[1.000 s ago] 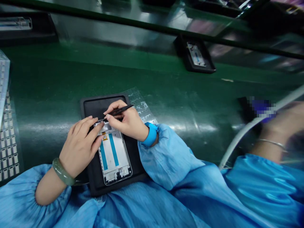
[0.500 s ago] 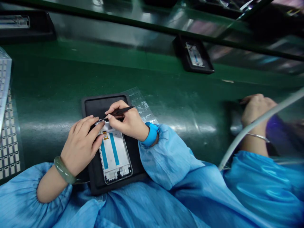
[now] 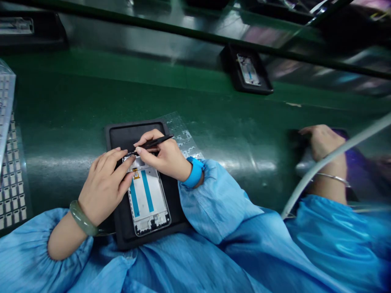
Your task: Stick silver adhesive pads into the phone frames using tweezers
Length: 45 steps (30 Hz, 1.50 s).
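Observation:
A phone frame (image 3: 154, 203) with a white inner face and two blue strips lies in a black foam tray (image 3: 122, 240), tilted slightly. My left hand (image 3: 105, 181) holds the phone frame at its upper left, thumb at the side and fingertips at the top edge. Black tweezers (image 3: 160, 140) sit in a pinch in my right hand (image 3: 165, 158), over the top end of the frame. Their tips are hidden by my fingers. An orange flex piece (image 3: 136, 174) shows near my left thumb.
Under the tray's right side pokes a clear patterned sheet (image 3: 180, 130). Sheets of small parts (image 3: 14, 191) lie at left. Another tray (image 3: 269, 87) with a phone frame stands at the back. At right are a co-worker's hand (image 3: 326, 142) and a pale cable (image 3: 320, 165).
My hands and the phone frame keep nearly the same place; the tweezers have shifted only slightly. At the right, the co-worker's hand has moved a little left and down.

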{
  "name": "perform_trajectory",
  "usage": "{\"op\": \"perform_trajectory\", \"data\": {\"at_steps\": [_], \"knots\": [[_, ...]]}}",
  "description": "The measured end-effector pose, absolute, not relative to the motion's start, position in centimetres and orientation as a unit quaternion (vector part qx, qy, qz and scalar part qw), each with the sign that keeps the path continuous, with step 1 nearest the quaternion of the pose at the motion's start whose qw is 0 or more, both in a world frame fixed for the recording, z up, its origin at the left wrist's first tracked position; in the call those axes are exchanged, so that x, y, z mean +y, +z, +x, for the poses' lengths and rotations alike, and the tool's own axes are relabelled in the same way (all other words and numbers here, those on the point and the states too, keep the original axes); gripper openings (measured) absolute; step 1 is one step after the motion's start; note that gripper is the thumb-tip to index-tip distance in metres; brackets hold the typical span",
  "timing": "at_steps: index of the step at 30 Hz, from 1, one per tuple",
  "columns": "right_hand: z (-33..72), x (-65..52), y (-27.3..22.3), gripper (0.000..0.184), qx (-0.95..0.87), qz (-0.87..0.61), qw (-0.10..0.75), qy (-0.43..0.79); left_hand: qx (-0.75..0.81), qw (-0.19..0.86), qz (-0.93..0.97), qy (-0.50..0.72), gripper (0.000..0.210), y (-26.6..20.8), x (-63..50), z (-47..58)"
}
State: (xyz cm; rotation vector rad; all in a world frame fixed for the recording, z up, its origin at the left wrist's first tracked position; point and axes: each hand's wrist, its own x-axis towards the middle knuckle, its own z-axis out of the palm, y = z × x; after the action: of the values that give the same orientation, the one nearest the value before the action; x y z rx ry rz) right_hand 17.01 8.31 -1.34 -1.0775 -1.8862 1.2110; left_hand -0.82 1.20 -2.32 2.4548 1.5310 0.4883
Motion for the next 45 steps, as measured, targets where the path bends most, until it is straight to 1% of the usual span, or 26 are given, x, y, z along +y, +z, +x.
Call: {"op": "perform_trajectory", "data": {"at_steps": [15, 21, 25, 29, 40, 43, 45], "knots": [[16.92, 8.33, -1.33, 0.009, -0.721, -0.407, 0.328, 0.454, 0.520, 0.107, 0.830, 0.170, 0.034, -2.31, 1.20, -0.82], [16.92, 8.28, -1.24, 0.005, -0.774, -0.388, 0.326, 0.379, 0.516, 0.106, 0.832, 0.171, 0.035, -2.28, 1.27, -0.80], [16.93, 8.28, -1.35, 0.006, -0.784, -0.392, 0.318, 0.361, 0.517, 0.106, 0.832, 0.171, 0.034, -2.33, 1.31, -0.82], [16.89, 8.27, -1.60, 0.006, -0.800, -0.367, 0.336, 0.335, 0.517, 0.100, 0.831, 0.178, 0.034, -2.39, 1.30, -0.82], [17.04, 8.44, -1.79, 0.012, -0.711, -0.413, 0.346, 0.452, 0.519, 0.107, 0.831, 0.171, 0.034, -2.52, 1.24, -0.98], [16.98, 8.36, -1.73, 0.009, -0.720, -0.403, 0.346, 0.447, 0.516, 0.107, 0.832, 0.172, 0.034, -2.48, 1.26, -0.95], [16.91, 8.26, -1.60, 0.006, -0.744, -0.392, 0.349, 0.413, 0.517, 0.106, 0.832, 0.173, 0.034, -2.45, 1.26, -0.92]]}}
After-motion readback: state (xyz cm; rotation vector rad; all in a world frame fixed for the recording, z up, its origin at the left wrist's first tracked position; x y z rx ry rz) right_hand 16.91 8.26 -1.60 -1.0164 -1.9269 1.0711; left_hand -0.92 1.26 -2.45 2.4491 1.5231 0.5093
